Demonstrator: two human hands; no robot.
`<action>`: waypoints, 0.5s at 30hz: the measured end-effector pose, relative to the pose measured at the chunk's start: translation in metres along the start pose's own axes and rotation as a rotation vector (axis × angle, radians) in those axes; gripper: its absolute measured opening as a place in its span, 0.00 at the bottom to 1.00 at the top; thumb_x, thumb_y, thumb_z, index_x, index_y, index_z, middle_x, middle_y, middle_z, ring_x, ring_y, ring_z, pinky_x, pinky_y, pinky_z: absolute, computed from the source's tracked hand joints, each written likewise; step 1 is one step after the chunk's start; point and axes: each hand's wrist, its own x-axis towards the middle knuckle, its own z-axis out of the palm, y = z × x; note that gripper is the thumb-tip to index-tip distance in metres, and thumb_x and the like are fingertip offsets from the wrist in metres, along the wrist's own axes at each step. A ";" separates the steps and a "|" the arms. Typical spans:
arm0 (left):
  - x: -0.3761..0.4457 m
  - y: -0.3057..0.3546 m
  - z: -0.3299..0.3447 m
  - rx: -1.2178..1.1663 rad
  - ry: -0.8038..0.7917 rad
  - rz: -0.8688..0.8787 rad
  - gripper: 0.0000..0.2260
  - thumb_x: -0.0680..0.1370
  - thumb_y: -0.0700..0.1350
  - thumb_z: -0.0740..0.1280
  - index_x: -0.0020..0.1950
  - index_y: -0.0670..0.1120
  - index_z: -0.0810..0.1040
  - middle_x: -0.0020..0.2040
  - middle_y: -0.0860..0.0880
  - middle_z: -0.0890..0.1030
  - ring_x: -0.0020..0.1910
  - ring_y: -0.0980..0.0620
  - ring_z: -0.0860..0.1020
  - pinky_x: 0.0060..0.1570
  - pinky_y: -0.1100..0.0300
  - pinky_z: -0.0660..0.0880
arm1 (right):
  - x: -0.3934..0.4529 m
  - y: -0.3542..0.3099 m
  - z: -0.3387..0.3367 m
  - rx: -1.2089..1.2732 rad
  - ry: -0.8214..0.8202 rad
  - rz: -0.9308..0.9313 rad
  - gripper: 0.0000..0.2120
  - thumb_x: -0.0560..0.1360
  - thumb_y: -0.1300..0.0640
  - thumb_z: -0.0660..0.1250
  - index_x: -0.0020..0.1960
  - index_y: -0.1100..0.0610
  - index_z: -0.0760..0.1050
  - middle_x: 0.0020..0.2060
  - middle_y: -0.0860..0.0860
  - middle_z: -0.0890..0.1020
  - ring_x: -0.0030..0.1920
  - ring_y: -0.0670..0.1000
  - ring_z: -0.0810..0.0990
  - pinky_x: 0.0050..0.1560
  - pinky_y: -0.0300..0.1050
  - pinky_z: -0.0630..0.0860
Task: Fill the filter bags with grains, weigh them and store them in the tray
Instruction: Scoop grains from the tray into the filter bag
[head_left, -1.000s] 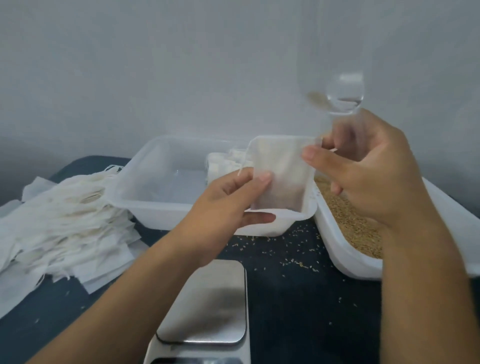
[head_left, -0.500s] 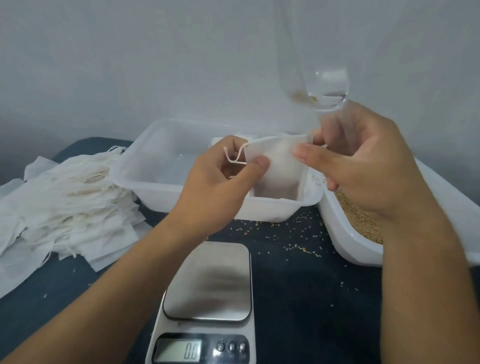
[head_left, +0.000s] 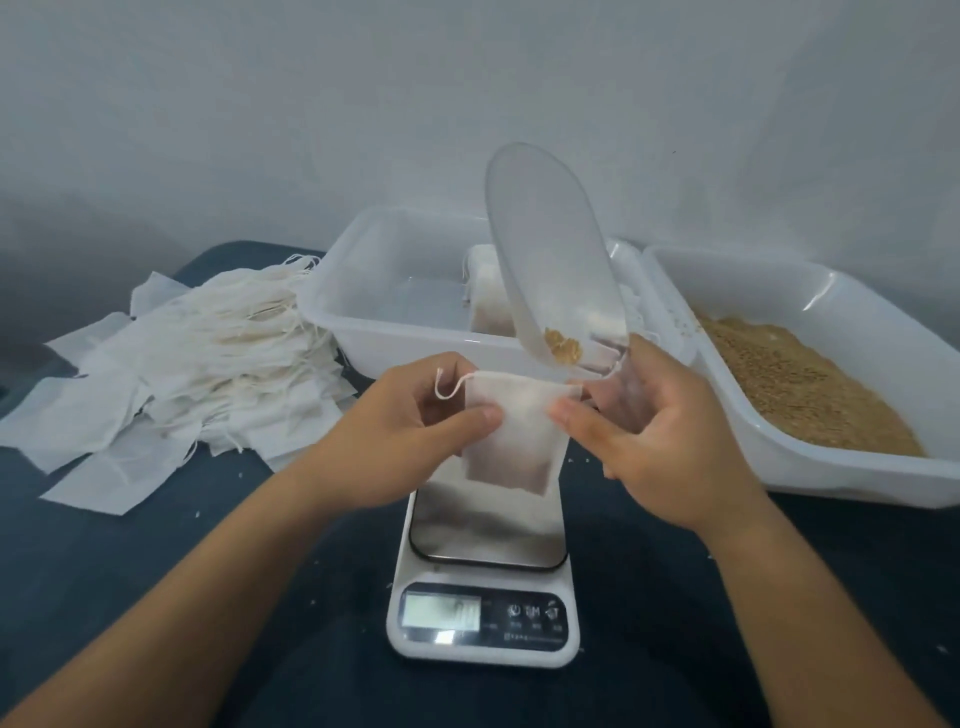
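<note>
Two hands work above a dark blue tabletop that meets a plain pale grey wall. The left hand (head_left: 415, 415) pinches one top corner of a filter bag (head_left: 511, 431), which hangs over the steel platform of a white digital scale (head_left: 483, 613); the right hand (head_left: 660, 431) pinches the other corner while gripping a clear plastic scoop (head_left: 545, 260) upright. Loose grains (head_left: 563, 347) sit in the scoop's lower end. Behind stand a tray (head_left: 363, 322), a grain tub (head_left: 852, 467) and a heap of empty bags (head_left: 208, 364). Stray grains dot the cloth.
</note>
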 end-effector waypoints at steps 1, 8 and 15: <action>-0.002 -0.003 -0.001 -0.007 0.003 -0.003 0.11 0.73 0.52 0.74 0.45 0.46 0.79 0.38 0.50 0.81 0.39 0.52 0.80 0.43 0.57 0.78 | -0.001 0.002 0.003 0.015 0.004 0.005 0.26 0.74 0.51 0.75 0.56 0.72 0.70 0.40 0.67 0.79 0.35 0.60 0.75 0.33 0.40 0.76; -0.011 -0.014 -0.002 -0.079 0.010 -0.014 0.13 0.74 0.53 0.73 0.47 0.44 0.78 0.41 0.47 0.80 0.41 0.50 0.79 0.46 0.48 0.80 | -0.009 0.005 0.013 0.080 0.037 0.034 0.25 0.74 0.49 0.75 0.53 0.69 0.70 0.36 0.67 0.76 0.32 0.64 0.74 0.27 0.48 0.74; -0.010 -0.007 0.013 -0.193 -0.191 -0.042 0.26 0.73 0.45 0.77 0.68 0.50 0.73 0.58 0.48 0.84 0.59 0.48 0.83 0.56 0.57 0.78 | 0.002 -0.012 0.005 0.091 0.079 0.007 0.18 0.72 0.53 0.77 0.40 0.58 0.68 0.40 0.66 0.79 0.25 0.47 0.74 0.27 0.37 0.73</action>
